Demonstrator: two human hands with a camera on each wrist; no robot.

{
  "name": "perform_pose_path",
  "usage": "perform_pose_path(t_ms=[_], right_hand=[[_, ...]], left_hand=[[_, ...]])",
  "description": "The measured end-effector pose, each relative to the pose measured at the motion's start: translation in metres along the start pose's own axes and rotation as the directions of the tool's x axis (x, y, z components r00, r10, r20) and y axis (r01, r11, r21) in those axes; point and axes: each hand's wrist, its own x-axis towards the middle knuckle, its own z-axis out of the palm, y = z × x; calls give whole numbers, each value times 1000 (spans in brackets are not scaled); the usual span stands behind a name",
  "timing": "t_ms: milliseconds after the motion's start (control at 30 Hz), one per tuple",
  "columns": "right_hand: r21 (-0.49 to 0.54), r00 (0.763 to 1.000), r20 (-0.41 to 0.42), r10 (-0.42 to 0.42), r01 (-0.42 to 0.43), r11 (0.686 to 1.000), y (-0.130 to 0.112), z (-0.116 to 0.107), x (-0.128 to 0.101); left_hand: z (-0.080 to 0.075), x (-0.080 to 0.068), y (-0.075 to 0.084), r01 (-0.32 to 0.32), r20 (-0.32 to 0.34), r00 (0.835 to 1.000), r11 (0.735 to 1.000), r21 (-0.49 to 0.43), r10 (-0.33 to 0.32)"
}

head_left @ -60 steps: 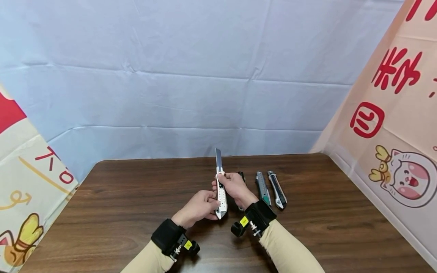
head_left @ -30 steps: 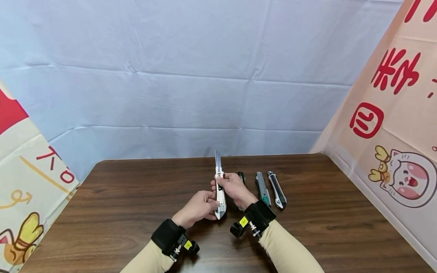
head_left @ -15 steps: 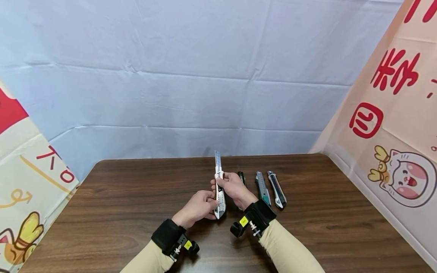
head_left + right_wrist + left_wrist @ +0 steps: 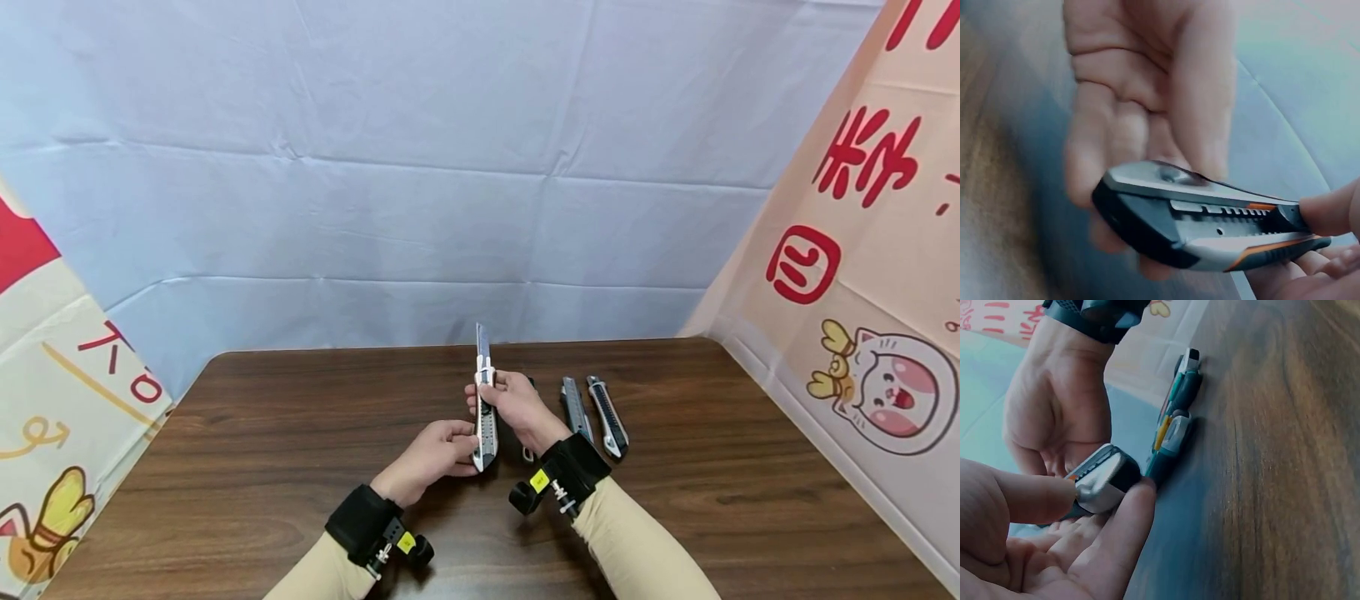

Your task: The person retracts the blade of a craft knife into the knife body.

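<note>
A silver utility knife [image 4: 486, 425] stands nearly upright above the wooden table [image 4: 247, 467], its blade [image 4: 482, 340] pushed out and pointing away from me. My left hand [image 4: 448, 452] pinches the knife's rear end between thumb and fingers; the left wrist view shows that grey end cap [image 4: 1102, 478] between the fingertips. My right hand [image 4: 512, 405] grips the upper body. In the right wrist view the right thumb [image 4: 1327, 214] rests at the slider on the knife [image 4: 1210, 225], whose grip has orange trim.
Two more utility knives lie side by side right of my hands, a green-grey one [image 4: 575, 408] and a black-silver one [image 4: 608, 417]. A third [image 4: 528, 454] is mostly hidden behind my right wrist. Printed cloth walls close in the table's left, right and far sides.
The knife has turned about its length, from its pale side to its dark slider track. Both hands and the knife have shifted slightly away from me.
</note>
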Motion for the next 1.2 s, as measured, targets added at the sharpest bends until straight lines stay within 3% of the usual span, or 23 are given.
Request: perform_pose_path(t_ms=[133, 333, 833, 1200], right_hand=[[39, 999, -36, -24, 25, 999, -2, -1, 1], [58, 1000, -1, -23, 23, 998, 4, 1, -1], [2, 1000, 11, -26, 26, 1000, 8, 2, -2], [23, 1000, 15, -23, 23, 999, 6, 4, -3]], left_hand=[[1, -1, 0, -2, -9, 1000, 999, -35, 1], [4, -3, 3, -14, -65, 998, 999, -41, 12], [8, -3, 4, 3, -69, 998, 1000, -14, -4], [8, -1, 7, 21, -89, 996, 1000, -14, -22]])
